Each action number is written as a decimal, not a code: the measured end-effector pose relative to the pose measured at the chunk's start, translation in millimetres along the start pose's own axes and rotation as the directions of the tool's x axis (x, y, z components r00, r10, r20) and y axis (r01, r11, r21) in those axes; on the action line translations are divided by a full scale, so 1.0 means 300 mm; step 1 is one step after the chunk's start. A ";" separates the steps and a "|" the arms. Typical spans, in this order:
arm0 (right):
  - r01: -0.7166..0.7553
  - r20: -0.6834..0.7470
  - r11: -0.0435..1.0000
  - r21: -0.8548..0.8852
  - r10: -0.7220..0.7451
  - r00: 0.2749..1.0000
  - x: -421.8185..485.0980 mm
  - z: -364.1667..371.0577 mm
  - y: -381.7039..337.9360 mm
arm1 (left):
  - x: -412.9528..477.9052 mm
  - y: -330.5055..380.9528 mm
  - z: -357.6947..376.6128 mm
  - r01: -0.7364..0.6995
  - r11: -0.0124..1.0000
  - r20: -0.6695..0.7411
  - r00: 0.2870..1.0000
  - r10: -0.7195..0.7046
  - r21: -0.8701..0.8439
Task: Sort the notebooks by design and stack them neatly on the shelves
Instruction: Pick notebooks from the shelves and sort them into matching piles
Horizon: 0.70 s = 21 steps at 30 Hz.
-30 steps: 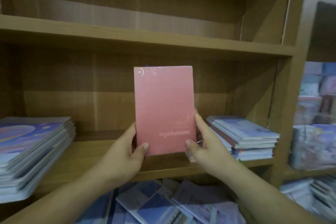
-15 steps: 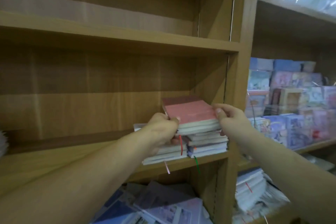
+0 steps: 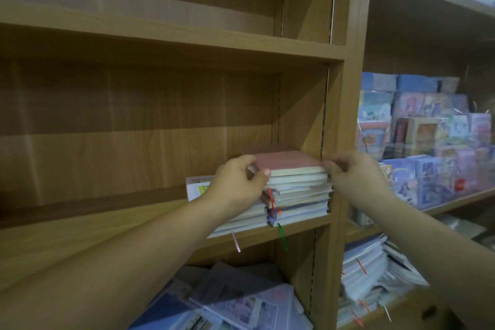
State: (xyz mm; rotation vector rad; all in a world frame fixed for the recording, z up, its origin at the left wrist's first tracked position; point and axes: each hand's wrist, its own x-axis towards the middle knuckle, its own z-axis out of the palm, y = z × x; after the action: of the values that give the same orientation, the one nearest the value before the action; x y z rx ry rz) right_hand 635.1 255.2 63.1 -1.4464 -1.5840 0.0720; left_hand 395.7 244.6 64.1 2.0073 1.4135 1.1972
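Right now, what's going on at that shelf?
A person holds a pink-covered notebook flat on top of a stack of notebooks at the right end of a wooden shelf. The left hand grips its left edge; the right hand pinches its right corner. Neither has let go.

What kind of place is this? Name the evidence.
Likely a stationery shop or stockroom: wooden shelving holds stacks of notebooks, and colourful boxed goods fill the neighbouring bay.
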 end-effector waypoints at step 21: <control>0.425 0.002 0.849 -0.314 -0.447 0.894 -0.310 0.134 -0.071 | -0.216 -0.105 0.005 -0.261 0.959 -0.149 0.950 0.276 0.108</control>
State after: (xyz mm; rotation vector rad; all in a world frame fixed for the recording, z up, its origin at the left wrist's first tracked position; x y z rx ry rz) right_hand 578.4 195.8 -0.2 -1.2586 -1.8876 -0.5107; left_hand 371.9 199.0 13.6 2.2643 1.3155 1.4678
